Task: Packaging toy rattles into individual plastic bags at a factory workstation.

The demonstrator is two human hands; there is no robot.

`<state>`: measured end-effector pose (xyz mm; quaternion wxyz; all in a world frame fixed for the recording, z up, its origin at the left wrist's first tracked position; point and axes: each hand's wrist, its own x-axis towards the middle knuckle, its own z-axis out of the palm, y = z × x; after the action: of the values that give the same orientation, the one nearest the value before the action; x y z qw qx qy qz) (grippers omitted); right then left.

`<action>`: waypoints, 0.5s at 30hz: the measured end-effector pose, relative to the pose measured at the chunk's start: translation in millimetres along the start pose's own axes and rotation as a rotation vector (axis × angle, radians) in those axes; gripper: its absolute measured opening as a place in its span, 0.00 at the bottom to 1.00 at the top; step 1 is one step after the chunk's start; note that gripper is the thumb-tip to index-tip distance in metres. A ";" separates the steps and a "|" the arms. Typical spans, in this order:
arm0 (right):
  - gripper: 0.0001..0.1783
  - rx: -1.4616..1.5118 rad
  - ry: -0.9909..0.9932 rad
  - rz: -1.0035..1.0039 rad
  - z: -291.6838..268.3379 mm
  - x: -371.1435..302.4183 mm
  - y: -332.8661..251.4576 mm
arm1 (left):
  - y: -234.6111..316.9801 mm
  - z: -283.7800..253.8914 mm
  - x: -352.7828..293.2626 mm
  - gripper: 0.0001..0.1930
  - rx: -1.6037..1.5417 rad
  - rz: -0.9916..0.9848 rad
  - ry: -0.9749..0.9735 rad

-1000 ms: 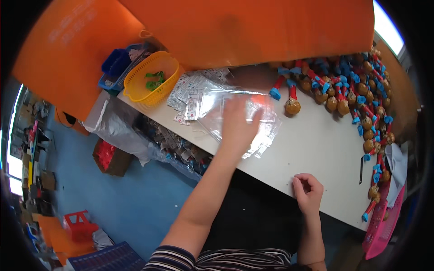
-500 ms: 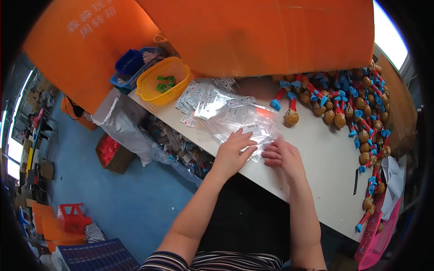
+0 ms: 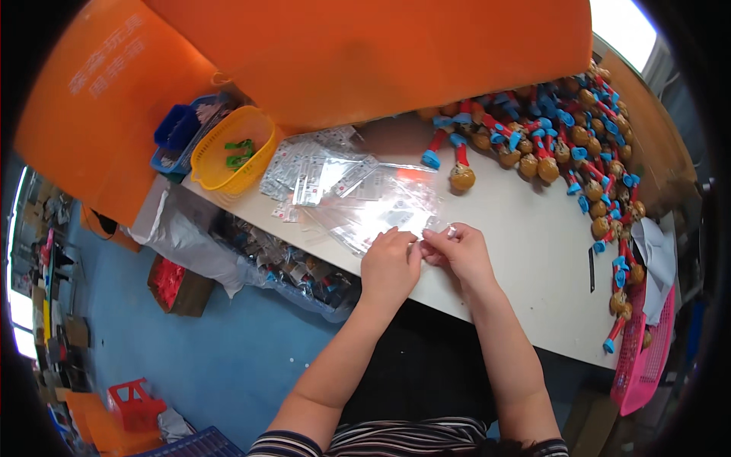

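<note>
A stack of clear plastic bags [image 3: 384,209] lies on the white table in front of me, glossy with reflections. My right hand [image 3: 463,253] pinches a clear plastic bag [image 3: 435,225] between thumb and fingers at the near end of the stack. Close beside it, my left hand [image 3: 391,265] is curled with its fingers together at the same bag's edge; its fingertips are partly hidden. Small printed cards or labels [image 3: 304,169] are spread over the far left of the bags. Beyond my right hand lies a figure-like toy piece [image 3: 461,174] with a brown round end, red shaft and blue tip.
Many similar toy pieces [image 3: 548,164] are heaped along the back and right. At left stand a yellow basket [image 3: 204,169] with green items and a blue basket [image 3: 164,160]. An orange board [image 3: 365,68] rises behind. A pink basket [image 3: 636,365] and a black cutter [image 3: 591,270] are at right.
My hands have drawn closer together at the near edge of the bags. The right hand has gone from loosely curled fingers to a pinch. The whole view has shifted a little.
</note>
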<state>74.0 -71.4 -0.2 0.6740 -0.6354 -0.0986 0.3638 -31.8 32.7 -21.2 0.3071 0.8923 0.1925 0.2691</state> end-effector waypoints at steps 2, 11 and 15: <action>0.12 -0.002 0.020 0.003 -4.3 -0.5 1.5 | 2.0 4.4 1.1 0.08 -0.013 -0.091 0.068; 0.12 -0.879 0.120 -0.566 -64.6 40.4 -63.1 | 1.6 3.9 -4.1 0.05 0.126 0.107 0.152; 0.16 -1.391 0.183 -0.997 -83.3 100.5 -61.5 | 4.9 8.4 -2.0 0.06 0.121 0.130 0.146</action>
<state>218.0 -70.5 9.4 0.2179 -0.8134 -0.5118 -0.1703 -27.5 24.3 -24.3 0.2197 0.8978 0.1722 0.3408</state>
